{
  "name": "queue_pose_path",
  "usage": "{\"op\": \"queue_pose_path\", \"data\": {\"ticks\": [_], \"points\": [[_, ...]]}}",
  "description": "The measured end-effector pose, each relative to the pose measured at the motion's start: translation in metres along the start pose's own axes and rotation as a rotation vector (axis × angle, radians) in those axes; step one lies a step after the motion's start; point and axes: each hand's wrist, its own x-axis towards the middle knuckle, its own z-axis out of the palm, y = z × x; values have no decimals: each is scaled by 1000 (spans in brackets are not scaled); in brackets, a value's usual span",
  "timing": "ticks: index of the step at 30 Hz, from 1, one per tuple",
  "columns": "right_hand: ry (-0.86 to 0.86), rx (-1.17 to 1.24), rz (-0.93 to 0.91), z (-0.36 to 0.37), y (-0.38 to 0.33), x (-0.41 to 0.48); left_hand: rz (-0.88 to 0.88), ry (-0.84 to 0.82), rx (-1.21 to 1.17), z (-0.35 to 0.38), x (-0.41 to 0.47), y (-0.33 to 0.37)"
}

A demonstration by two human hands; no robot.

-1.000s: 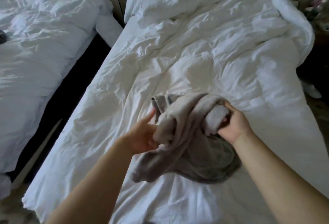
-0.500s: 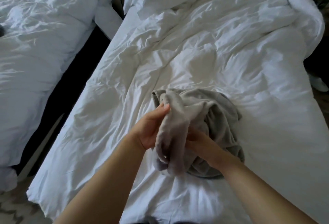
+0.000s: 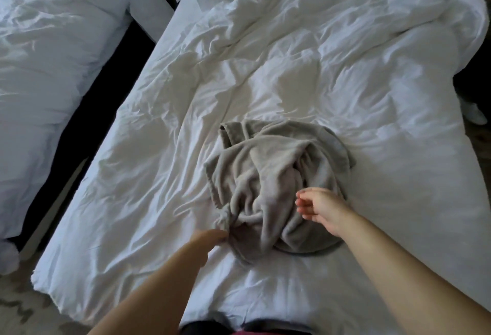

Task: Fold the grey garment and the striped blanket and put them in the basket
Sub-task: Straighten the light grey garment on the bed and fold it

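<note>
Head view puts you at the very start of the job. The grey garment (image 3: 276, 188) lies in a crumpled heap on the white duvet (image 3: 345, 74) of the nearer bed, towards the end closest to you and roughly midway across, with no flat panel, straight edge or fold laid in it yet. Your left hand (image 3: 210, 240) is at the heap's lower left corner, its fingertips meeting the bunched fabric there. The hand is seen almost end-on, so you cannot tell from this view whether it pinches the cloth or only touches it. Your right hand (image 3: 320, 208) hovers over the right side of the heap with its fingers loosely spread and nothing in them. By my reading, none of the task counts as done: the garment has yet to be spread out, smoothed, folded and carried off. Neither the striped blanket nor the basket is in sight, so you have both to find, and the blanket's folding is wholly ahead of you. The second bed (image 3: 53, 68) to your left, across the dark gap, shows only white bedding as far as the view reaches.
</note>
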Motion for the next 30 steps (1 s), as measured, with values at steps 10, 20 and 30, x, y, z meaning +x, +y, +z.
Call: {"op": "queue_pose_path", "data": {"ticks": [10, 20, 30], "points": [[-2, -280, 171, 10, 86, 12, 310, 185, 52, 44, 15, -6], [-237, 1282, 174, 73, 24, -1, 574, -671, -562, 21, -164, 102], [-21, 1161, -486, -18, -119, -103, 567, -460, -1151, -61, -163, 154]]}}
